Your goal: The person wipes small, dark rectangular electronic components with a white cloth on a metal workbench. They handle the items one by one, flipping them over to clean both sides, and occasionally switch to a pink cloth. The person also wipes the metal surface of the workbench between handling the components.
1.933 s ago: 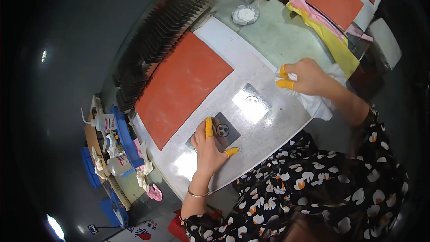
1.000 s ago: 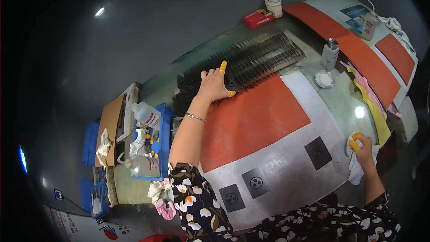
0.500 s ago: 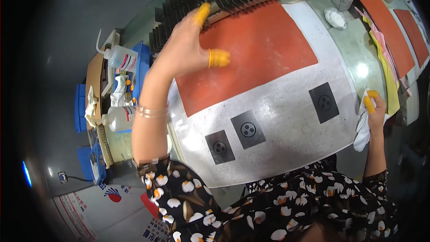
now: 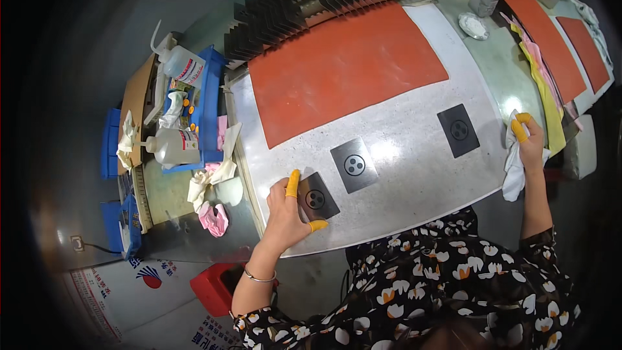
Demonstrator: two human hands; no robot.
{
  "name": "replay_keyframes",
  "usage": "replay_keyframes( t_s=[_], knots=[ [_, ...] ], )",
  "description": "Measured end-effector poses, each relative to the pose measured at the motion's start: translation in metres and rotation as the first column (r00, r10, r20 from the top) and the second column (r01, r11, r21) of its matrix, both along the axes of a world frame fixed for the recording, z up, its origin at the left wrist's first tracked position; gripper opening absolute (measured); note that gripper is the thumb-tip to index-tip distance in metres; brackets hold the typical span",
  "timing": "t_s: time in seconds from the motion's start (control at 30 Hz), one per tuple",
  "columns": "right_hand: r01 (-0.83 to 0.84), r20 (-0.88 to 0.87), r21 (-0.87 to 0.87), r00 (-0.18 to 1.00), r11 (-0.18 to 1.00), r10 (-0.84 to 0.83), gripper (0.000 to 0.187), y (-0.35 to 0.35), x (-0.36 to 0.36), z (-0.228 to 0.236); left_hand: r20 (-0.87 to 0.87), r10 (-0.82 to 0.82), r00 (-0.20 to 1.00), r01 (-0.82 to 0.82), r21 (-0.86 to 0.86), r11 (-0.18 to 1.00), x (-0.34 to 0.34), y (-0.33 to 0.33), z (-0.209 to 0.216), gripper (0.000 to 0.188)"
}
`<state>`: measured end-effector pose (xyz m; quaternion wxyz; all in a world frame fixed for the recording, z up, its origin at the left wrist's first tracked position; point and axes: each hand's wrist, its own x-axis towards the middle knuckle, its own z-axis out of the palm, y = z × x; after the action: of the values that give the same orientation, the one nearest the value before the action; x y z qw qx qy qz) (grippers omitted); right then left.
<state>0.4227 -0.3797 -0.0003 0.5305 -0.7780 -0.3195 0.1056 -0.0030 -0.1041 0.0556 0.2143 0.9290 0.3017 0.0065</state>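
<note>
L hand (image 4: 283, 214) spread wide abt. dark plate (image 4: 315, 199), lower ctr of frame; can't tell if firm contact. R hand (image 4: 532, 147) pinching white cloth (image 4: 514, 178), far R. Risks: plate might scratch if dragged over specked pale mat (image 4: 414, 175); uncovered fingers could smudge face; careless sideways nudge may knock middle plate (image 4: 354, 165).

Left plate (image 4: 317, 197), dark grey; middle plate (image 4: 354, 165), paler silver-grey; right plate (image 4: 458, 130), near-black; each patterned with a ring and inner dots. Finger cots (image 4: 292, 185) on the hands (image 4: 283, 214), yellow-orange; cloth (image 4: 514, 178), white. Large mat (image 4: 350, 68), brick-orange with faint whitish smears; sheet (image 4: 414, 175) beneath it, pale grey and speckled. Garment (image 4: 466, 266), black with white-and-orange petal motifs. Tray (image 4: 210, 104), blue. Draped fabrics (image 4: 554, 133), yellow and pink. Counter (image 4: 495, 71), pale green.
</note>
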Motion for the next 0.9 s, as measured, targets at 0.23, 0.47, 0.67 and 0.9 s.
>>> replay_keyframes(
  t_s=[0.23,0.47,0.67,0.9],
  knots=[
    [0.029,0.014,-0.029,0.999,0.999,-0.029,0.01,-0.001,-0.004,0.002,-0.056,-0.163,0.985,0.17,0.163,0.972,0.037,0.021,0.03,0.098],
    [0.012,0.009,0.009,1.0,1.0,-0.012,0.01,0.003,-0.006,0.007,-0.048,-0.194,0.98,0.19,0.535,0.823,0.181,0.153,0.115,0.089],
    [0.007,-0.097,0.1,0.995,0.995,0.003,0.012,0.004,-0.004,0.004,-0.27,-0.108,0.957,0.254,0.597,0.761,0.284,0.228,0.094,0.093],
    [0.04,-0.004,0.013,0.999,0.999,-0.04,0.011,-0.007,0.002,0.001,-0.346,-0.191,0.918,0.351,0.491,0.797,0.308,0.233,0.087,0.09]
  ],
)
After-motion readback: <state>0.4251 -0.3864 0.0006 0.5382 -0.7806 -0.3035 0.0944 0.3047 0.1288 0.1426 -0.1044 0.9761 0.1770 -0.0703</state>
